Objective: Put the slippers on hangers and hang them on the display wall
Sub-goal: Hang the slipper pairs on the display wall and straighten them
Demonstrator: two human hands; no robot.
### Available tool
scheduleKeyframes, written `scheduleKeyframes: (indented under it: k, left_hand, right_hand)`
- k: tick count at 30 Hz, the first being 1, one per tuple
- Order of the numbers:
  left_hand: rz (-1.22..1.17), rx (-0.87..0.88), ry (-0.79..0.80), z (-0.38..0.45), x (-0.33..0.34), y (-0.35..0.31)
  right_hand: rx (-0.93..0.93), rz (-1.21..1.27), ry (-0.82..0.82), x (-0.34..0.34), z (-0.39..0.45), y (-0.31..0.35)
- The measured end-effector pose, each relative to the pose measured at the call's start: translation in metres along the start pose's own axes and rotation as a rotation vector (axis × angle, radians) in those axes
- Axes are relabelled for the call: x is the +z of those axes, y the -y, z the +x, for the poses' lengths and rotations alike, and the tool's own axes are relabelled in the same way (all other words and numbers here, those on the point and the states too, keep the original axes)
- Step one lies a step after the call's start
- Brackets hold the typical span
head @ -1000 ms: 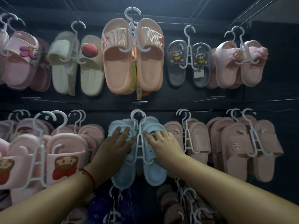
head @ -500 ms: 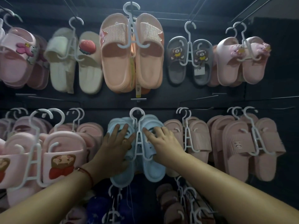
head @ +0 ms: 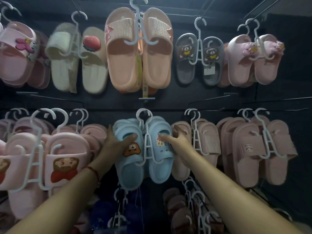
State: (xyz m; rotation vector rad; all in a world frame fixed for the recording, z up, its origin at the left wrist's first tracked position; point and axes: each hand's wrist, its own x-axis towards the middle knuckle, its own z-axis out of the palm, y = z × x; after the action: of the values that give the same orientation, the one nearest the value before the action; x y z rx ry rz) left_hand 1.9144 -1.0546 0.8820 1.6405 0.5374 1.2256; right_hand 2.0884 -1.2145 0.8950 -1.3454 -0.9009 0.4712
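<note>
A pair of light blue slippers [head: 157, 164] with cartoon charms hangs on a white hanger [head: 146, 132], whose hook sits over a wall peg in the middle row. My left hand [head: 116, 141] grips the outer side of the left blue slipper, thumb across its strap. My right hand [head: 177, 139] holds the outer side of the right blue slipper, thumb on its strap. More blue slippers seem stacked behind this pair.
The dark display wall [head: 168, 102] is crowded with hung pairs: peach slippers [head: 138, 53] above, pink pairs [head: 200, 142] right and pink cartoon slippers [head: 65, 159] left. Grey bear slippers [head: 197, 59] hang upper right. Darker pairs [head: 182, 211] hang below.
My hands slid from the front of the blue slippers to their outer sides, uncovering the charms. The view moved closer to the wall.
</note>
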Motion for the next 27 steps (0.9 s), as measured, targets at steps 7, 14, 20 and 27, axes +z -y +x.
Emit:
scheduleKeyframes:
  k: [7, 14, 20, 27]
  left_hand:
    - [-0.129, 0.132, 0.128, -0.015, -0.001, 0.002]
    - [-0.109, 0.182, 0.09, -0.019, -0.003, 0.012]
    - [-0.079, 0.222, 0.036, -0.017, 0.004, 0.015]
    - [-0.022, 0.237, 0.109, -0.011, 0.003, 0.019]
  right_hand:
    - [-0.072, 0.083, -0.041, 0.016, 0.003, -0.014]
    - [-0.12, 0.078, -0.099, 0.024, 0.008, -0.032]
    - [-0.095, 0.073, -0.092, 0.029, 0.009, -0.037]
    - [-0.073, 0.053, -0.133, 0.029, 0.006, -0.037]
